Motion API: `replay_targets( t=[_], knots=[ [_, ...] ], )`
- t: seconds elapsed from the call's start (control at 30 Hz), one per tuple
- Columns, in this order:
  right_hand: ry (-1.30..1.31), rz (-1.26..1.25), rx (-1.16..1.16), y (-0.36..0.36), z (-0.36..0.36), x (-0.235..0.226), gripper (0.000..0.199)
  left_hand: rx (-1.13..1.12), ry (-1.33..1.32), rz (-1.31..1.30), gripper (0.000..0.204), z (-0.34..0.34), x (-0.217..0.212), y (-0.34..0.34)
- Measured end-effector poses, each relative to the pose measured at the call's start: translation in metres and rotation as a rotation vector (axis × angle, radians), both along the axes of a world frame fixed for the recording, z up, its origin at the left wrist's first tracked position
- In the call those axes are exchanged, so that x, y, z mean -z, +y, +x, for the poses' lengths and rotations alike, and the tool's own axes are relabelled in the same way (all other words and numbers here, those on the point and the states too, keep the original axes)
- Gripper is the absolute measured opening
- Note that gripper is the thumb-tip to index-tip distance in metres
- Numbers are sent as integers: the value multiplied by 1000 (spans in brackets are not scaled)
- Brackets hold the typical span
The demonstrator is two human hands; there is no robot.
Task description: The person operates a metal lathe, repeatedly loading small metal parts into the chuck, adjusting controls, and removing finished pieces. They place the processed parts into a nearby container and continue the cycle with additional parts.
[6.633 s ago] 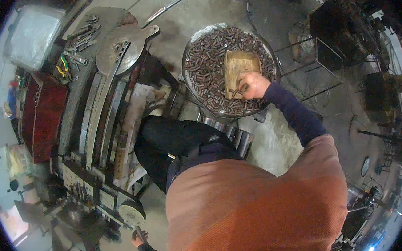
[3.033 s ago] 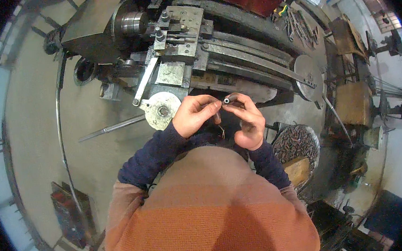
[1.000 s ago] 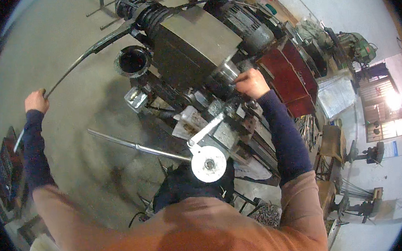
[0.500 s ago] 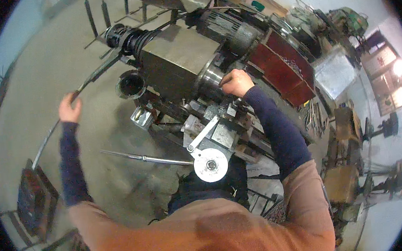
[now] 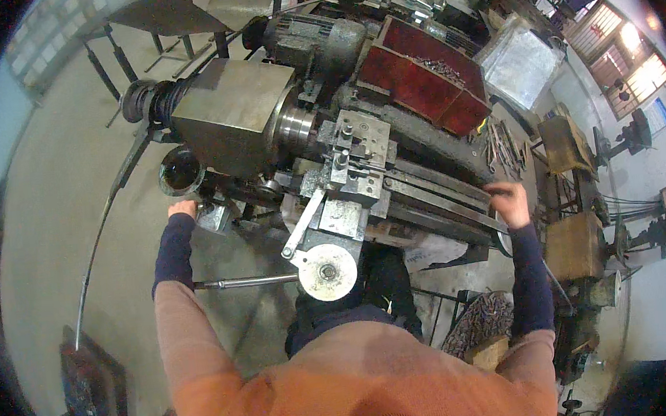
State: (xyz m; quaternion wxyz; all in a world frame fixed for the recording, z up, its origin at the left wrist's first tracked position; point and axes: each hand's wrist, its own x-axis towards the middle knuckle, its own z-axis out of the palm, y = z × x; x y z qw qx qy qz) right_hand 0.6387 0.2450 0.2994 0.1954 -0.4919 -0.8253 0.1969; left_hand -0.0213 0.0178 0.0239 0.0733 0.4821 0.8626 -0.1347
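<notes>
My left hand [image 5: 183,209] is closed beside a small metal box [image 5: 214,217], just below a dark round cup [image 5: 181,170]. Whatever lies in its fingers is hidden. Over at the far end of the lathe's rails [image 5: 442,198], my right hand [image 5: 511,203] has its fingers apart, their tips by the rail end. Between my hands, the lathe's shiny spindle nose [image 5: 295,125] faces a tool block [image 5: 358,181]. Nearer to me are a white round disc [image 5: 327,272] with a flat crank arm [image 5: 303,224] and a long steel lever [image 5: 249,282] pointing left.
A red bin [image 5: 417,84] with small metal pieces stands behind the rails, near a motor [image 5: 312,45]. At left, a long thin rod [image 5: 96,258] slopes down to a dark pedal-like block [image 5: 87,391]. A patterned sack [image 5: 479,323] lies by my right arm.
My left hand has let go of the long rod and moved right, to beside the box. My right hand has left the spindle nose for the rail end. The whole view has shifted.
</notes>
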Motion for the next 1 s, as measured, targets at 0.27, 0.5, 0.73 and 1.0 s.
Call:
replay_targets(
  t=[0.27,0.5,0.73,1.0],
  knots=[
    [-439,70,546,12,219,87,33,-160,-183,231,36,-32,5,-95],
    [-871,-319,797,-1,370,133,46,-605,-715,681,26,13,-63,-187],
    [-944,-295,962,-4,418,158,41,-1074,-973,1136,30,42,3,-208],
    [-894,-208,936,-80,374,172,41,-1172,-817,1375,25,68,11,-228]
  ],
)
